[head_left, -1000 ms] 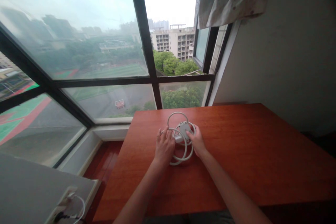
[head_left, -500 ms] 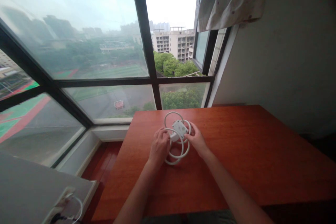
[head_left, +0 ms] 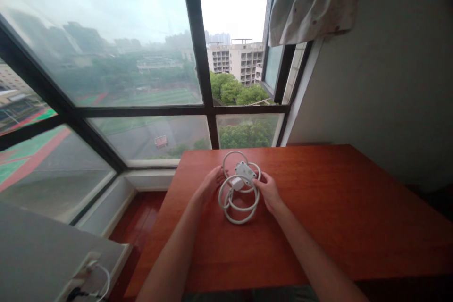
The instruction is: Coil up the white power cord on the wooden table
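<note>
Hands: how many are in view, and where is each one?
2. The left hand is at the left side of the looped white cable; the right hand is at its right side, thumb by the white block. No other hand shows.

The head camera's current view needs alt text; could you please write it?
A person's left hand and right hand flank a white boxy device and looped white cable on a reddish wooden table. Dark-framed windows behind overlook trees and buildings.
</note>
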`<state>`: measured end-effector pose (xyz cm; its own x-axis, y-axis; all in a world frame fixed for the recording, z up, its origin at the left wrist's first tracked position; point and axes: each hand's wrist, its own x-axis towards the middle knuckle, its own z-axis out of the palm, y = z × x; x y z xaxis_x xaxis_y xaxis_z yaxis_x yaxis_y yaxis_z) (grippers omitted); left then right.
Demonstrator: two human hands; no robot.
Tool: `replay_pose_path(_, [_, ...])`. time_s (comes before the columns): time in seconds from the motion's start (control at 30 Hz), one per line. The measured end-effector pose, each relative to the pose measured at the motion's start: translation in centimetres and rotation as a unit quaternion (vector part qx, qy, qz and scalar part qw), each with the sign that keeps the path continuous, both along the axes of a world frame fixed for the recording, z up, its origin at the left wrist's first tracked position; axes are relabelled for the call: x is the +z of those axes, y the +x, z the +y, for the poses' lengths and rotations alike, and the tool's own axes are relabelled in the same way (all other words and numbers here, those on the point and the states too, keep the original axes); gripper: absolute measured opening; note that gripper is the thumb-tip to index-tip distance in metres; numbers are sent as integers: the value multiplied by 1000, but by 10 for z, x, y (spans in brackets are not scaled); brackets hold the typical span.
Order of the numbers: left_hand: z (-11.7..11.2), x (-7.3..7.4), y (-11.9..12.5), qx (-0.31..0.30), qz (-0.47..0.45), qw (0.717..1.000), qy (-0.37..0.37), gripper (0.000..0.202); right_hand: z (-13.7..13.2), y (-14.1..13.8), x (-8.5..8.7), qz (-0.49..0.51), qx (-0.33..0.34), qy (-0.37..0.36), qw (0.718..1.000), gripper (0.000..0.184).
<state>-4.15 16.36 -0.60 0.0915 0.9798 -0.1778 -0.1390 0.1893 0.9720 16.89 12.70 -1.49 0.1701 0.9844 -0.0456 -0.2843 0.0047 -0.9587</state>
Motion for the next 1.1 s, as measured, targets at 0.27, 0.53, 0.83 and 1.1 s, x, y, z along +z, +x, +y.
replay_pose_path(0.27, [-20, 2, 8, -13, -29, 997, 65, 39, 1, 3, -11, -1, 2, 14, 1000, 35])
replay_pose_path(0.53, [-22, -6, 15, 0, 43, 988, 149, 20, 6, -7, -14, 31, 4, 37, 999, 42])
replay_pose_path(0.83, [-17, 7, 13, -65, 180, 942, 276, 63, 13, -14, 1, 11, 75, 66, 995, 39])
replay_pose_path(1.1, [-19, 20, 15, -4, 440, 834, 331, 62, 34, -19, 9, -138, 150, 125, 971, 29])
